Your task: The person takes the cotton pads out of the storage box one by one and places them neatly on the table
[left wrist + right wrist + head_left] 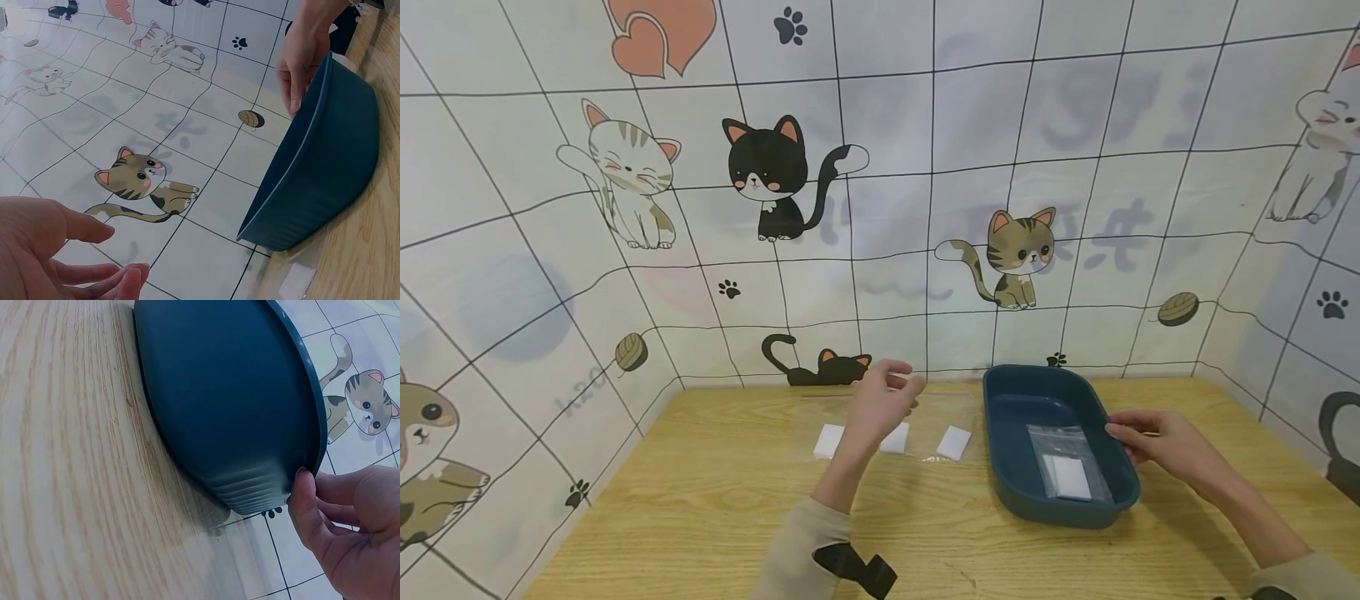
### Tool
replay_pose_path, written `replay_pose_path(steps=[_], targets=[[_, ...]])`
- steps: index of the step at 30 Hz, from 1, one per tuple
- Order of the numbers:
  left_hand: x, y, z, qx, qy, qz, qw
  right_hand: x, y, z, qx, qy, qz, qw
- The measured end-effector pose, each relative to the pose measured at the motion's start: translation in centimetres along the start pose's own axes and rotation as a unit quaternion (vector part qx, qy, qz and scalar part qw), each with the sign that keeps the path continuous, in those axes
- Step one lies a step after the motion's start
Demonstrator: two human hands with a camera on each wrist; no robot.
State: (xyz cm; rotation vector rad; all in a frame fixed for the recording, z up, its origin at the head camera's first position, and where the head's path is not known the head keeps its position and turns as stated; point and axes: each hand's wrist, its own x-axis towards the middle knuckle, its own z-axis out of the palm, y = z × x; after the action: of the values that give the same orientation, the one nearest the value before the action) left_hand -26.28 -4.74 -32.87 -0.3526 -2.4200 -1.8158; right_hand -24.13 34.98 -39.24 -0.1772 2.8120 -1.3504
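With thumb and fingers, my right hand [1165, 446] pinches the right rim of a dark blue plastic bin [1052, 510]; the right wrist view shows this grip on the bin's edge closely. Inside the bin lies a clear zip bag [1041, 440] with a white rectangular piece [1067, 477] in it. My left hand [883, 402] hovers left of the bin with loosely bent fingers, holding nothing. Below it, clear plastic bags [925, 408] lie flat on the table, with white rectangles [954, 443] showing in them. The left forearm partly hides the middle rectangle.
The wood-grain table [700, 500] ends at a white backdrop [895, 208] with grid lines and cartoon cats, close behind the bin and bags. Similar printed panels rise at the left and right sides.
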Motion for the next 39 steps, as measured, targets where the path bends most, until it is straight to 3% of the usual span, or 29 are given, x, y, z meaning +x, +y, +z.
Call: replay_pose_path(steps=[9,19,33,39], targets=[[0.1,0.5,2.3,-0.010,-0.028,0.007,0.9995,0.0,-0.1,0.0,-0.005,0.000,0.005,1.000],[0.1,1.2,3.4,-0.015,-0.041,0.011,0.9990,0.0,-0.3,0.1,-0.003,0.001,0.003,1.000],[0.2,1.7,5.6,-0.060,-0.099,0.022,0.9930,-0.1,-0.3,0.0,-0.014,0.003,0.002,1.000],[0.2,1.8,6.9,-0.062,-0.117,0.009,0.9911,-0.1,-0.2,0.0,-0.008,0.002,0.001,1.000]])
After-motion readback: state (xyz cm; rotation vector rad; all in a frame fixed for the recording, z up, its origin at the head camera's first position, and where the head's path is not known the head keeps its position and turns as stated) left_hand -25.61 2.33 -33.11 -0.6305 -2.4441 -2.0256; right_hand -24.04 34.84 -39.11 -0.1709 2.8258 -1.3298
